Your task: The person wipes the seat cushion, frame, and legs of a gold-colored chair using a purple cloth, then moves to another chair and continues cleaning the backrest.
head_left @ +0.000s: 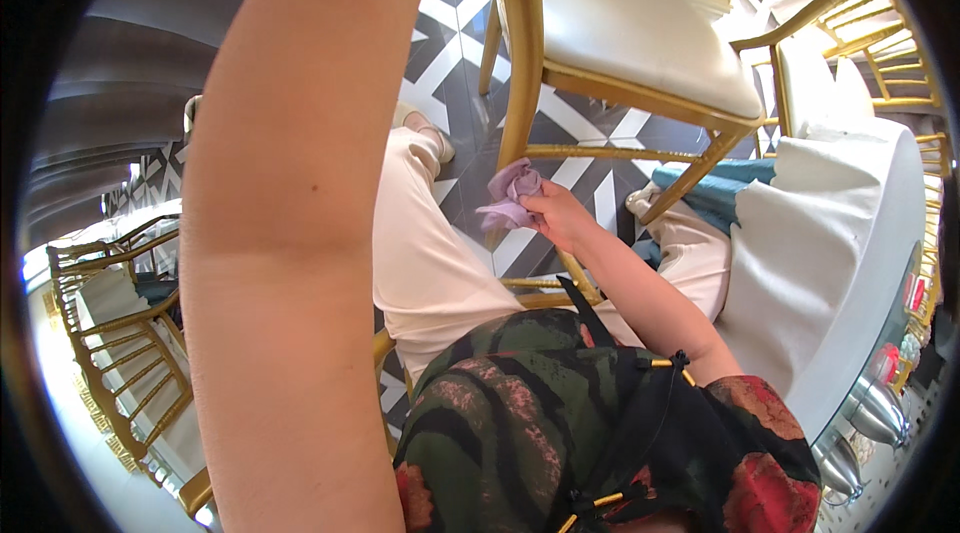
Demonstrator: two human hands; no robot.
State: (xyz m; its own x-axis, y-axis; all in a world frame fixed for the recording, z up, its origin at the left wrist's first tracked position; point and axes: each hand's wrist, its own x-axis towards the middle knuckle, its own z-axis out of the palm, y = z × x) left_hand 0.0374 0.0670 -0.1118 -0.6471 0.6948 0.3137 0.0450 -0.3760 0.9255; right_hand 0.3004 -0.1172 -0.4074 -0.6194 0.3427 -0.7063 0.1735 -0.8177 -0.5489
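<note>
In my right hand [565, 215] is a crumpled light purple cloth [512, 195], pinched between closed fingers, with loose folds spilling over the top and to the left. The cloth is right against or just in front of the upright post of a gold chair [528, 43]; whether they touch I cannot tell. That chair has a padded white seat [640, 38] and stands directly before me. My left arm stretches up very close across the left of the view, and its hand lies beyond the upper edge.
On the right, a table draped in a white cloth [850, 223] carries silvery metal vessels [875, 413]. More gold chairs stand at the left [130, 333] and far right [890, 33]. Grey drapery [130, 63] hangs at upper left. The floor [455, 63] is patterned dark and white.
</note>
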